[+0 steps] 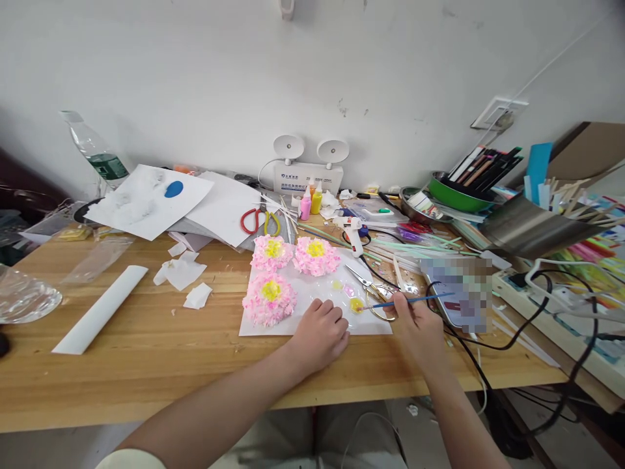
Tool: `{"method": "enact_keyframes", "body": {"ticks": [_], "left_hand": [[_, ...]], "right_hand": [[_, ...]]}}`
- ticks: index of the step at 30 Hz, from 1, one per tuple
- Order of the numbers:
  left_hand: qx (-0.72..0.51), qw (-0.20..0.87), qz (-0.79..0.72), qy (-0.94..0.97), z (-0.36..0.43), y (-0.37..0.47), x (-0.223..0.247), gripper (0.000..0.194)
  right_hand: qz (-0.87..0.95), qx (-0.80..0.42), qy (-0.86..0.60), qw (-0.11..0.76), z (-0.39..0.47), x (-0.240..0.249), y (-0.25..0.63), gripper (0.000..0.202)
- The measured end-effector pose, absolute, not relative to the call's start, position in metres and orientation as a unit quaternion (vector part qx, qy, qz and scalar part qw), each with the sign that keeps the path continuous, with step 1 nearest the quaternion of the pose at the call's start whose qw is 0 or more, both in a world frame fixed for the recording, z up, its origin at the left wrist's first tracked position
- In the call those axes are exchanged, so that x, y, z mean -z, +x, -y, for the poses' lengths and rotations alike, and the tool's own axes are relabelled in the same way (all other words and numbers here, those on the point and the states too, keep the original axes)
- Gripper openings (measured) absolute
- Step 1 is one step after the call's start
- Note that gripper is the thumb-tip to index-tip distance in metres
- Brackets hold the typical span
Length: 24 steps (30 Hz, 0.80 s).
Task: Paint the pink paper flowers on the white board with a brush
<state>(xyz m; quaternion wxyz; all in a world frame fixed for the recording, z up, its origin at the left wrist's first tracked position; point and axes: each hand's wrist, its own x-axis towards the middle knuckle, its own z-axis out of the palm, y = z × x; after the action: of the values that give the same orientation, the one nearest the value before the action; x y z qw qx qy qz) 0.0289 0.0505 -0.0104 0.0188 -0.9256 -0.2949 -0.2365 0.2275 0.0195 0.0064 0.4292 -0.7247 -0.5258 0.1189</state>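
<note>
My right hand (415,326) is closed around a blue-handled paintbrush (398,302), its tip at a small yellow paint puddle (356,305) on a white sheet (312,324). Curled at the sheet's front edge, my left hand (321,331) rests with its fingers bent in; whether anything is inside them is hidden. Three pink, ruffled flowers with yellow centres lie on the sheet: a front one (270,299), one behind it (272,252) and one to the right (316,255). Metal scissors (364,280) lie beside the paint, partly under the brush.
A white glue gun (350,231), paint bottles (305,205) and red-and-yellow-handled scissors (261,221) lie behind the flowers. To the right are a phone (449,296), black cables (517,339) and a green bowl of pens (459,194). Rolled paper (100,311) and scraps (180,270) lie left.
</note>
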Motion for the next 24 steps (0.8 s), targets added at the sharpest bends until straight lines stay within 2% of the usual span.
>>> {"method": "enact_keyframes", "body": {"ticks": [7, 24], "left_hand": [[0.209, 0.002, 0.297, -0.932, -0.051, 0.028, 0.009, 0.018], [0.176, -0.017, 0.305, -0.936, -0.051, 0.028, 0.009, 0.017]], "right_hand": [[0.569, -0.104, -0.725, 0.374, -0.027, -0.009, 0.230, 0.046], [0.683, -0.007, -0.645, 0.344, -0.031, -0.016, 0.219, 0.035]]}}
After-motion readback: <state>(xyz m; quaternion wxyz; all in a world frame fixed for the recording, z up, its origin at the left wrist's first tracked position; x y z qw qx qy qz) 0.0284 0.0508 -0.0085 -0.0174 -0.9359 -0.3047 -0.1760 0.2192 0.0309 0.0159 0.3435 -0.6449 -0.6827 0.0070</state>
